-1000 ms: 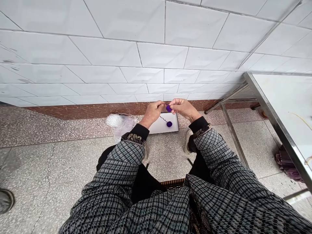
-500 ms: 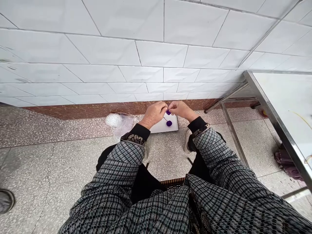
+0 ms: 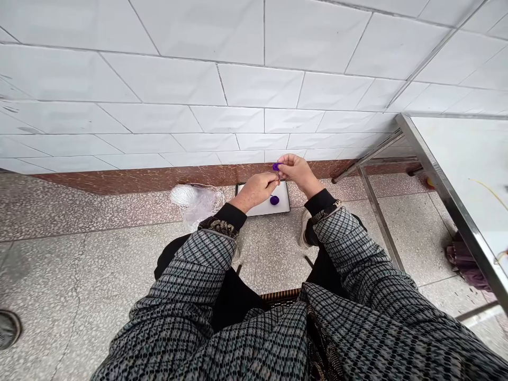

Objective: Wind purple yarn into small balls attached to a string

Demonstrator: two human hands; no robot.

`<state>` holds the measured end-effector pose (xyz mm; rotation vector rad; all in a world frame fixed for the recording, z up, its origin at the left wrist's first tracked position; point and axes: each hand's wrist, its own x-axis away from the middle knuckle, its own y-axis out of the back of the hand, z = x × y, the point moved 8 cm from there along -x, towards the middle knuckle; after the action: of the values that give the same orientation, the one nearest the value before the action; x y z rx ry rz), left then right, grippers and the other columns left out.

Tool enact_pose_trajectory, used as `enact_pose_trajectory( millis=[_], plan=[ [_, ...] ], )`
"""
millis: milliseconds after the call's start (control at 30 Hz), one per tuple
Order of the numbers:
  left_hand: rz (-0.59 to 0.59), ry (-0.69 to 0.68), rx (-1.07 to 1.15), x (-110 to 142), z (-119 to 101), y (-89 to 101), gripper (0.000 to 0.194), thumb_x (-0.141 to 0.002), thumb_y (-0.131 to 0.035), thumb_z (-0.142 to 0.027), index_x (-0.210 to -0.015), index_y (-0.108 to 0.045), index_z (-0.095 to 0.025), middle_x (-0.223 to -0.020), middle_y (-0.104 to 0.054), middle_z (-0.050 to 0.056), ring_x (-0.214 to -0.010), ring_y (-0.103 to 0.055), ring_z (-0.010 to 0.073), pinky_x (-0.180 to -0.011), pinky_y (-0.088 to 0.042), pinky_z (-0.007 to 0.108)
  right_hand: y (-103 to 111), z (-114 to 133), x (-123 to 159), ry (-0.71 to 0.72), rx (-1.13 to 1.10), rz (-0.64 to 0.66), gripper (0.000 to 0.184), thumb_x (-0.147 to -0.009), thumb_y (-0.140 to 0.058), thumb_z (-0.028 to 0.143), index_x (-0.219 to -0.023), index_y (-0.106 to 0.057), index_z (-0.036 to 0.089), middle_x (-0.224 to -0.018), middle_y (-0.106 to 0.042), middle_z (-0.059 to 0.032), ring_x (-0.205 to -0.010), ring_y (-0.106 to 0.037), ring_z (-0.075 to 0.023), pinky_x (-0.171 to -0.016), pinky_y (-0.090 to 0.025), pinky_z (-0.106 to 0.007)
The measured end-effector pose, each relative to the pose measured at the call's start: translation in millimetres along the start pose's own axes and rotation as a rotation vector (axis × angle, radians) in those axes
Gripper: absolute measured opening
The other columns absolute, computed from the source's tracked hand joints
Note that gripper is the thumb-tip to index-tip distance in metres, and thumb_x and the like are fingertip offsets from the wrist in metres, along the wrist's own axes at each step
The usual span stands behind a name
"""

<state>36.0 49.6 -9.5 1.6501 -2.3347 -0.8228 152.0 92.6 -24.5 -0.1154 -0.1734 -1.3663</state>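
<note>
My right hand (image 3: 297, 172) is raised in front of the wall and pinches a small purple ball (image 3: 275, 166) at its fingertips. My left hand (image 3: 257, 189) sits just below and to the left, fingers closed in a pinch; a thin thread seems to run between the hands, but I cannot make it out. A second purple ball (image 3: 274, 200) lies on a white board (image 3: 278, 206) on the floor below both hands. Both forearms wear grey checked sleeves.
A clear plastic bag with a white spool (image 3: 186, 197) lies on the floor left of the board. A steel table (image 3: 448, 174) with thin legs stands at the right. A purple cloth (image 3: 464, 262) lies under it. A tiled wall is just ahead.
My right hand has lifted the purple ball up and away from my left hand, which has dropped slightly. The hands were together before and are now apart.
</note>
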Motion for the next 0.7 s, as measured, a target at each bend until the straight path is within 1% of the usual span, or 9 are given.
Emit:
enact_pose_trajectory(
  millis=[67, 133, 167, 233, 333, 433, 500, 600, 700],
  plan=[
    [0.008, -0.044, -0.134, 1.4, -1.9, 1.7, 0.017, -0.085, -0.052, -0.024, -0.073, -0.063, -0.019, -0.077, -0.065, 0.006, -0.075, -0.057, 0.0206, -0.073, -0.042, 0.03, 1.4, 2.9, -0.5, 0.07, 0.241, -0.026, 0.017, -0.069, -0.066, 0.004, -0.076, -0.058, 0.017, -0.065, -0.06, 0.0044, -0.059, -0.053, -0.009, -0.059, -0.043, -0.023],
    [-0.025, -0.064, -0.2, 1.8, -0.1, 7.2, 0.018, -0.087, -0.049, -0.024, -0.076, -0.062, -0.019, -0.082, -0.066, 0.007, -0.079, -0.058, 0.021, -0.075, -0.043, 0.031, -5.1, 0.1, 1.0, 0.062, 0.371, 0.064, 0.02, -0.067, -0.064, 0.0, -0.073, -0.057, 0.017, -0.064, -0.059, 0.0045, -0.059, -0.053, -0.0093, -0.057, -0.041, -0.023],
    [-0.048, -0.066, -0.195, 1.5, 1.9, 10.4, 0.018, -0.087, -0.049, -0.024, -0.076, -0.062, -0.019, -0.084, -0.066, 0.007, -0.08, -0.059, 0.0207, -0.075, -0.044, 0.031, -9.9, -3.6, 2.9, 0.023, 0.367, 0.143, 0.021, -0.068, -0.063, -0.001, -0.074, -0.056, 0.018, -0.063, -0.059, 0.0048, -0.057, -0.053, -0.0097, -0.056, -0.041, -0.023],
    [-0.11, -0.03, -0.11, 0.1, 9.1, 17.3, 0.012, -0.084, -0.052, -0.023, -0.078, -0.061, -0.019, -0.08, -0.065, 0.005, -0.076, -0.058, 0.0187, -0.074, -0.045, 0.03, -19.4, -9.2, 9.1, -0.073, 0.252, 0.297, 0.021, -0.07, -0.064, 0.001, -0.077, -0.054, 0.019, -0.06, -0.059, 0.0055, -0.054, -0.054, -0.01, -0.052, -0.04, -0.022],
    [-0.21, 0.095, 0.153, -1.7, 24.6, 22.6, 0.005, -0.081, -0.056, -0.022, -0.083, -0.061, -0.019, -0.066, -0.057, -0.002, -0.062, -0.053, 0.014, -0.065, -0.044, 0.026, -27.5, -5.6, 16.9, -0.143, -0.03, 0.405, 0.02, -0.072, -0.069, 0.008, -0.079, -0.054, 0.019, -0.06, -0.061, 0.0057, -0.052, -0.054, -0.0081, -0.05, -0.041, -0.02],
    [-0.298, 0.17, 0.352, -1.5, 31.1, 21.3, 0.005, -0.078, -0.061, -0.021, -0.082, -0.06, -0.018, -0.063, -0.056, -0.004, -0.06, -0.052, 0.0118, -0.062, -0.044, 0.023, -27.8, -1.6, 16.8, -0.164, -0.312, 0.35, 0.025, -0.069, -0.077, 0.013, -0.08, -0.055, 0.018, -0.062, -0.062, 0.0063, -0.054, -0.056, -0.0061, -0.054, -0.046, -0.018],
    [-0.369, 0.186, 0.376, 0.3, 30.4, 22.3, 0.004, -0.076, -0.062, -0.019, -0.08, -0.061, -0.017, -0.068, -0.06, -0.003, -0.063, -0.055, 0.0118, -0.064, -0.045, 0.023, -26.2, -2.5, 13.6, -0.155, -0.448, 0.262, 0.029, -0.067, -0.081, 0.015, -0.08, -0.055, 0.018, -0.064, -0.063, 0.0064, -0.056, -0.058, -0.0056, -0.057, -0.048, -0.017],
    [-0.434, 0.199, 0.294, 3.2, 26.4, 24.6, 0.006, -0.077, -0.059, -0.017, -0.079, -0.064, -0.017, -0.071, -0.065, -0.001, -0.064, -0.056, 0.0122, -0.066, -0.046, 0.024, -23.6, -6.7, 8.1, -0.12, -0.54, 0.124, 0.03, -0.066, -0.083, 0.015, -0.077, -0.055, 0.018, -0.066, -0.065, 0.0048, -0.06, -0.061, -0.0061, -0.059, -0.05, -0.016],
    [-0.433, 0.193, 0.134, 4.1, 20.8, 26.0, 0.01, -0.082, -0.058, -0.019, -0.08, -0.068, -0.016, -0.075, -0.069, 0.001, -0.068, -0.058, 0.014, -0.068, -0.046, 0.026, -22.5, -10.1, 5.3, -0.1, -0.558, 0.039, 0.029, -0.068, -0.083, 0.015, -0.075, -0.055, 0.018, -0.065, -0.066, 0.0034, -0.063, -0.063, -0.0075, -0.06, -0.051, -0.016]
  ],
)
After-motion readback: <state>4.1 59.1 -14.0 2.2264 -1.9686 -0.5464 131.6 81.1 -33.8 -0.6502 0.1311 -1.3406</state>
